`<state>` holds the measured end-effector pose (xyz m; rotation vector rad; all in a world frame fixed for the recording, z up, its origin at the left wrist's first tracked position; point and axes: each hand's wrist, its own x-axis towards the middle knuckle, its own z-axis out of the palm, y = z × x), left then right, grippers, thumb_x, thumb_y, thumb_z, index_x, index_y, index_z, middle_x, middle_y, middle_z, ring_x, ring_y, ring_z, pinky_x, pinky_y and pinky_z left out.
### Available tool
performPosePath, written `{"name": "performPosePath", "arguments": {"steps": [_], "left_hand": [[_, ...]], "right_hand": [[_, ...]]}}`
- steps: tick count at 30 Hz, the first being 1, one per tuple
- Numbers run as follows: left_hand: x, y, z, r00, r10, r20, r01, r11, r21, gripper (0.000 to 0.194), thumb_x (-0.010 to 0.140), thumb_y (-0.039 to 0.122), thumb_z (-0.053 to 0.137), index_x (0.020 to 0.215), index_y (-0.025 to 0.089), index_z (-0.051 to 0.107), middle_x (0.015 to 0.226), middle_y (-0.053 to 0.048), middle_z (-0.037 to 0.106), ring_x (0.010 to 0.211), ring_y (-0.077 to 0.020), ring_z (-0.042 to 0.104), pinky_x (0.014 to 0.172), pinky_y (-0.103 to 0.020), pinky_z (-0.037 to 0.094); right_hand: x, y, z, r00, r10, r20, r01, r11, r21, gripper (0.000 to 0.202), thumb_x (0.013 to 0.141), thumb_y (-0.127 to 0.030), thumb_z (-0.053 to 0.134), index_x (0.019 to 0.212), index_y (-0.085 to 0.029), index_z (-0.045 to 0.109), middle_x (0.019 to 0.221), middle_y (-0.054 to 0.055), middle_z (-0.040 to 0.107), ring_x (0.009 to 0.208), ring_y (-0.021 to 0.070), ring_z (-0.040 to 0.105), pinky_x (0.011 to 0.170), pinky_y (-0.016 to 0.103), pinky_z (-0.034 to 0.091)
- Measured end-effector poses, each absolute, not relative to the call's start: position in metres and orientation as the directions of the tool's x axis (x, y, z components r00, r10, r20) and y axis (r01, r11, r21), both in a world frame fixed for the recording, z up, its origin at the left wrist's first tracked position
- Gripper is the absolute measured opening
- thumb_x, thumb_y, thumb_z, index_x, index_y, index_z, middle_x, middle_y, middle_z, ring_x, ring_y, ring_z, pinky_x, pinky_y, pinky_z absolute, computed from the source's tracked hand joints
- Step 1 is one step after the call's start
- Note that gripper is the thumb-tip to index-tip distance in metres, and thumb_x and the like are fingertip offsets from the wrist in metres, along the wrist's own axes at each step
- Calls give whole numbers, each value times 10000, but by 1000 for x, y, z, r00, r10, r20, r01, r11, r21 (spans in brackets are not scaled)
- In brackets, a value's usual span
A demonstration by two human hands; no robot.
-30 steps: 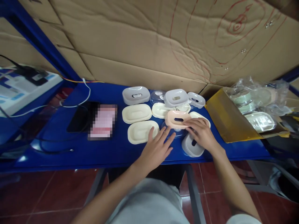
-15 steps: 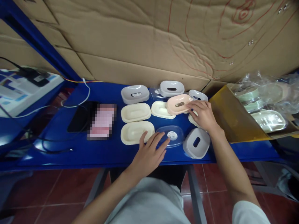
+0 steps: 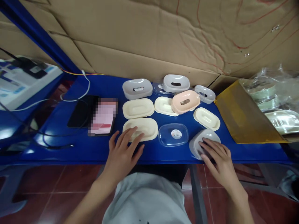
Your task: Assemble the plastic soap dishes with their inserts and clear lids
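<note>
The right hand (image 3: 220, 160) had left the slotted peach plastic dish (image 3: 187, 108), now on the bench (image 3: 173, 156), overlapping a cream dish, and reached the deep grey slotted plastic dish (image 3: 195, 146) near the front edge. Its fingers lay bent and parted there; their grip was unclear. The left hand (image 3: 120, 152) spread loosely over the nearest oval cream plastic dish (image 3: 143, 125).

Left hand (image 3: 123, 151) is hovering over or touching the near cream oval plastic tray (image 3: 149, 132), right hand (image 3: 219, 158) is touching the grey rounded plastic dish (image 3: 195, 146), clear plastic lid with round white label (image 3: 167, 137) is lying between, peach slotted oval dish (image 3: 181, 105) is resting beyond.
</note>
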<state>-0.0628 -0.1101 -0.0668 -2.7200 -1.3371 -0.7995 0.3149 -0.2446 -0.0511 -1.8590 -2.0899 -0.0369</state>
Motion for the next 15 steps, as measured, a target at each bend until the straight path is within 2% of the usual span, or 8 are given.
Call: {"name": "performPosePath", "arguments": {"steps": [2, 4, 7, 8, 10, 13, 15], "left_hand": [[-64, -113, -70, 504, 741, 443, 741, -634, 219, 312, 1039, 198, 657, 1348, 239, 645, 1483, -167, 655, 1266, -350, 686, 1117, -591, 456], [-64, -117, -70, 503, 740, 446, 740, -635, 221, 268, 1043, 192, 651, 1306, 238, 666, 1460, -160, 669, 1219, -338, 703, 1065, -562, 482], [-66, -123, -68, 504, 738, 449, 737, -638, 222, 235, 1044, 181, 645, 1268, 239, 684, 1420, -145, 694, 1192, -328, 709, 1044, -547, 480], [-67, -125, -67, 502, 738, 451, 735, -639, 227, 228, 1045, 179, 643, 1260, 240, 687, 1404, -138, 703, 1185, -323, 710, 1047, -546, 476], [-69, -127, -66, 500, 739, 451, 728, -641, 244, 218, 1047, 178, 638, 1249, 241, 691, 1386, -128, 714, 1183, -313, 707, 1059, -542, 468], [-73, -128, -65, 500, 741, 448, 712, -646, 274, 205, 1053, 179, 626, 1233, 246, 696, 1382, -119, 718, 1201, -301, 700, 1071, -531, 465], [-75, -127, -65, 498, 745, 443, 707, -645, 291, 216, 1053, 174, 620, 1240, 251, 696, 1383, -115, 718, 1216, -296, 696, 1077, -524, 467]], "right_hand": [[311, -244, -62, 55, 938, 342, 986, 3, -168, 393, 1088, -409, 554, 1461, -313, 633, 1449, 112, 700, 1281, 375, 673, 1089, 611, 440], [304, -237, -69, 187, 900, 394, 979, -136, -154, 431, 1100, -426, 516, 1495, -282, 611, 1441, 152, 695, 1278, 420, 662, 1066, 666, 442], [282, -220, -72, 289, 833, 471, 955, -216, -204, 596, 1096, -447, 504, 1653, -247, 433, 1593, 232, 550, 1424, 490, 545, 1078, 740, 428], [272, -214, -71, 261, 839, 476, 959, -170, -226, 653, 1089, -444, 522, 1691, -248, 363, 1646, 238, 486, 1477, 488, 498, 1107, 737, 420], [250, -205, -68, 89, 900, 427, 973, 14, -232, 708, 1078, -427, 555, 1721, -294, 290, 1709, 193, 416, 1540, 445, 447, 1183, 694, 398], [227, -194, -65, -189, 936, 297, 950, 251, -188, 670, 1087, -395, 546, 1709, -385, 298, 1698, 99, 470, 1542, 381, 473, 1252, 654, 344], [227, -189, -64, -200, 934, 295, 955, 253, -154, 644, 1095, -360, 531, 1702, -385, 316, 1671, 91, 511, 1532, 373, 488, 1258, 657, 321]]}}
